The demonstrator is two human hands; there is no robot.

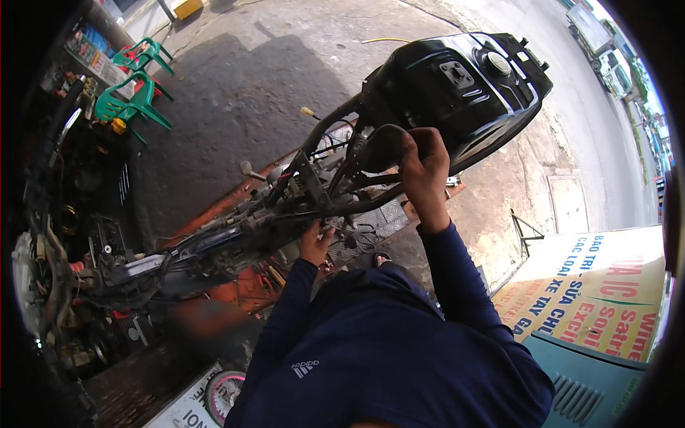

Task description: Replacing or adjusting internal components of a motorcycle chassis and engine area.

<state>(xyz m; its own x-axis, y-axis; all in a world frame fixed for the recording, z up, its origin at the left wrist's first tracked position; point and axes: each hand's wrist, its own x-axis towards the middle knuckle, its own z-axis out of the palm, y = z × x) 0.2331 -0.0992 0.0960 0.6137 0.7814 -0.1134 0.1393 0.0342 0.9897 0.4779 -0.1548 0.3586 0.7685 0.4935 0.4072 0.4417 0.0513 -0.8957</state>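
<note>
A stripped motorbike frame (328, 210) runs across the view, with a black fuel tank (457, 85) at its far right end. My right hand (426, 171) is raised beside the tank, thumb and forefinger pinched on a thin black hose (385, 130) that arches up from the frame. Lower down, my left hand (312, 245) reaches in under the frame tube, its fingers bent near the engine area. What it grips there, if anything, is hidden by the frame and shadow. A loose cable with a pale connector (307, 112) sticks up on the far side.
Beneath the bike lies an orange stand with a metal tread plate (389, 221). Green plastic chairs (132, 103) stand at the far left. A printed sign (585, 292) and a teal metal cabinet (581, 385) are close on my right. Beyond is a road with a truck (603, 57).
</note>
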